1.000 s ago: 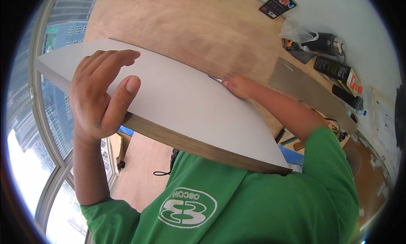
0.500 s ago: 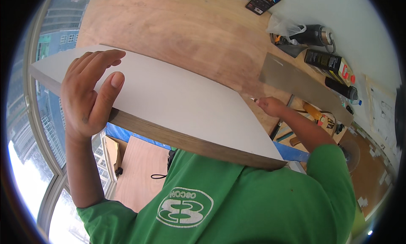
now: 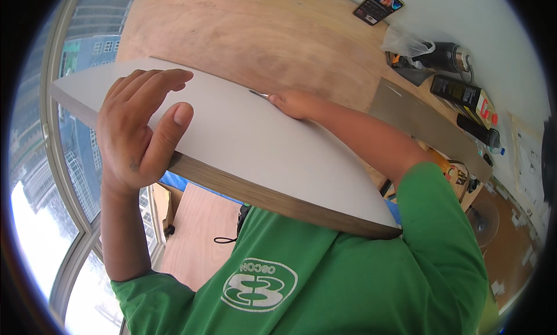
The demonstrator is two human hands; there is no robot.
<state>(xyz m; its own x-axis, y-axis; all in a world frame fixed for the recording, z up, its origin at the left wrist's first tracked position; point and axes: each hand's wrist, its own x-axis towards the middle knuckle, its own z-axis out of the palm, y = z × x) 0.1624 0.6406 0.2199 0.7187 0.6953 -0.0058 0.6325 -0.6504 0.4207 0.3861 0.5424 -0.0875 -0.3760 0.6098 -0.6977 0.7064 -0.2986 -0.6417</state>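
Note:
A long white board (image 3: 255,135) with brown wood-grain edges lies tilted in front of my chest, its near edge touching my green shirt. My left hand (image 3: 142,123) stands at the board's near edge toward the left end, fingers stretched and gently curved over the white face, thumb apart. Whether the palm presses on the edge cannot be made out. My right hand (image 3: 294,104) is closed on a small thin metal blade (image 3: 258,94), whose tip points left along the board's far edge. Any handle is hidden within the fingers.
A wooden table (image 3: 278,33) spreads beyond the board. On its right lie a phone (image 3: 378,6), a black flask (image 3: 444,58), a black carton (image 3: 461,95), a dark bottle (image 3: 478,129) and a brown strip (image 3: 412,111). Windows (image 3: 75,161) line the left side.
My right hand has moved left and away from me, from beyond the board's right end to its far edge, carrying the blade. My left hand keeps its place on the board.

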